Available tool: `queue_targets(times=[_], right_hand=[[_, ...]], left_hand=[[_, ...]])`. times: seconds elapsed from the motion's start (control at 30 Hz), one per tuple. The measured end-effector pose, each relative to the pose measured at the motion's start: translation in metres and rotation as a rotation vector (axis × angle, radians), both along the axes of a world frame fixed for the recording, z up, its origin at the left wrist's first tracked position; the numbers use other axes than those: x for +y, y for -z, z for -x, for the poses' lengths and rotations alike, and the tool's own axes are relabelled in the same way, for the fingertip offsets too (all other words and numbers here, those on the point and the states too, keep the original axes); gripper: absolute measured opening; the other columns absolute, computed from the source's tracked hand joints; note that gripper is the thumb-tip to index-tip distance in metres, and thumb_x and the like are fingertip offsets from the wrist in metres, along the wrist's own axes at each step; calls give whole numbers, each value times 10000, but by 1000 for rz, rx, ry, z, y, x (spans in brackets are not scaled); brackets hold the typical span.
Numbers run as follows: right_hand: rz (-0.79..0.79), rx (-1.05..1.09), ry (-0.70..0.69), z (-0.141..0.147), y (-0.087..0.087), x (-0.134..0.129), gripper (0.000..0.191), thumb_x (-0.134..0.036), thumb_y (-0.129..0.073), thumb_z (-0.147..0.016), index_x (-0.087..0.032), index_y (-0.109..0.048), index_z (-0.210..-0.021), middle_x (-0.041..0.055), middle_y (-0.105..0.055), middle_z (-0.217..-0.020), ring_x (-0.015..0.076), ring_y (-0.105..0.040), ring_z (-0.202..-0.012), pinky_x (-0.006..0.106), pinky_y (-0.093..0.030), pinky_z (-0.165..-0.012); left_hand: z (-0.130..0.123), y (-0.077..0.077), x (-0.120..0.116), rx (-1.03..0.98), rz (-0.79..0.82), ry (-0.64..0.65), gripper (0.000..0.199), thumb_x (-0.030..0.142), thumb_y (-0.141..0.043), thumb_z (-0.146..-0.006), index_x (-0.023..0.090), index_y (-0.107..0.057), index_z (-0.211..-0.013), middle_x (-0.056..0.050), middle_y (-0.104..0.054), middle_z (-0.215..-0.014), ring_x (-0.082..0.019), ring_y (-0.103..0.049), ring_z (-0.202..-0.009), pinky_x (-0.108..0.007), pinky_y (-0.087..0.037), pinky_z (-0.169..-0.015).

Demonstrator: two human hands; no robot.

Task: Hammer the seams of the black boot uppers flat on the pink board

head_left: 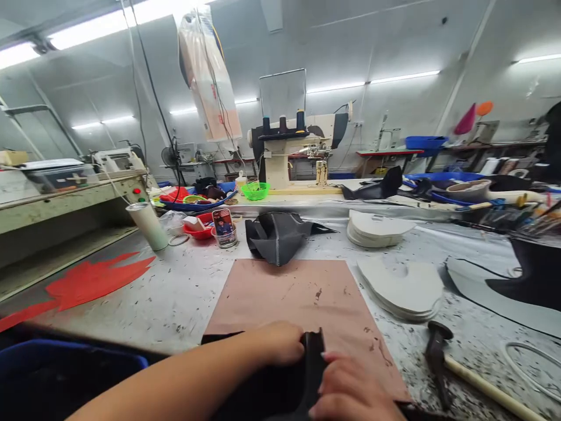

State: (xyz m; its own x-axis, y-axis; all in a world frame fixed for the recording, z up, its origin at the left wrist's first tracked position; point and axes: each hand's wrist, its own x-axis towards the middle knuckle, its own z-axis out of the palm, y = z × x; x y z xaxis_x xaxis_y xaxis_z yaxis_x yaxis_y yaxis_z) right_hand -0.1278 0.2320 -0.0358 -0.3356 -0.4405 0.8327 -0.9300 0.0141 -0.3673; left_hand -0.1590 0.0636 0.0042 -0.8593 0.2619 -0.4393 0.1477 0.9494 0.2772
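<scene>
A piece of black sheet material, maybe leather or fabric, lies at the near edge of a pinkish-brown mat. My left hand is closed on it, its fingertips mostly hidden behind the fist. To the right of a raised fold, my right hand curls its fingers over the same piece; its thumb is not clearly seen. A stitched dark grey piece rests at the mat's far edge. Right of my right hand lies a hammer with a pale handle.
White stacked cut pieces lie right of the mat. A sewing machine stands beyond the bench. At left are a red cut sheet, a pale cylinder and a blue-rimmed bin. Several tools crowd the right edge.
</scene>
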Motion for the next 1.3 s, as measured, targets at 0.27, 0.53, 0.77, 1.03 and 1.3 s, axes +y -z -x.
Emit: queue_targets(times=[0.27, 0.53, 0.77, 1.03, 1.3], right_hand=[[-384, -581, 181, 23, 61, 151, 227, -285, -467, -840, -261, -679, -764, 60, -691, -898, 224, -650, -896, 315, -536, -774], [-815, -180, 1034, 64, 87, 191, 501, -69, -364, -709, -110, -551, -1171, 123, -638, -1071, 229, -601, -979, 365, -497, -851], [-773, -414, 1036, 72, 21, 141, 269, -169, -431, -746, -187, -602, -953, 56, -667, -872, 204, -618, -752, 286, -463, -617], [-1204, -521, 638, 102, -20, 64, 142, -138, -502, -742, -190, -629, -704, 35, -666, -671, 172, -595, -589, 271, -245, -476], [-1131, -469, 725, 109, -29, 59, 164, -125, -482, -773, -213, -620, -767, 1, -654, -638, 149, -580, -565, 263, -194, -471]], left_hand=[[4, 60, 0, 395, -119, 393, 522, 133, -455, -790, 249, -426, -1298, -76, -478, -1322, -258, -490, -1118, -402, -396, -936], [29, 54, 19, 517, -64, 529, 259, 69, -478, -763, 193, -607, -951, -53, -638, -929, -201, -596, -805, -319, -491, -733], [49, 74, 25, 510, -332, 277, 236, 126, -553, -768, 235, -577, -976, -35, -604, -983, -199, -594, -880, -336, -499, -769], [54, 82, 21, 537, -636, 228, 114, 152, -482, -839, 226, -568, -839, 13, -608, -758, -145, -579, -707, -252, -488, -627], [47, 85, 26, 811, -511, 408, 283, 36, -342, -858, 182, -584, -865, -32, -597, -791, -154, -556, -707, -263, -476, -639]])
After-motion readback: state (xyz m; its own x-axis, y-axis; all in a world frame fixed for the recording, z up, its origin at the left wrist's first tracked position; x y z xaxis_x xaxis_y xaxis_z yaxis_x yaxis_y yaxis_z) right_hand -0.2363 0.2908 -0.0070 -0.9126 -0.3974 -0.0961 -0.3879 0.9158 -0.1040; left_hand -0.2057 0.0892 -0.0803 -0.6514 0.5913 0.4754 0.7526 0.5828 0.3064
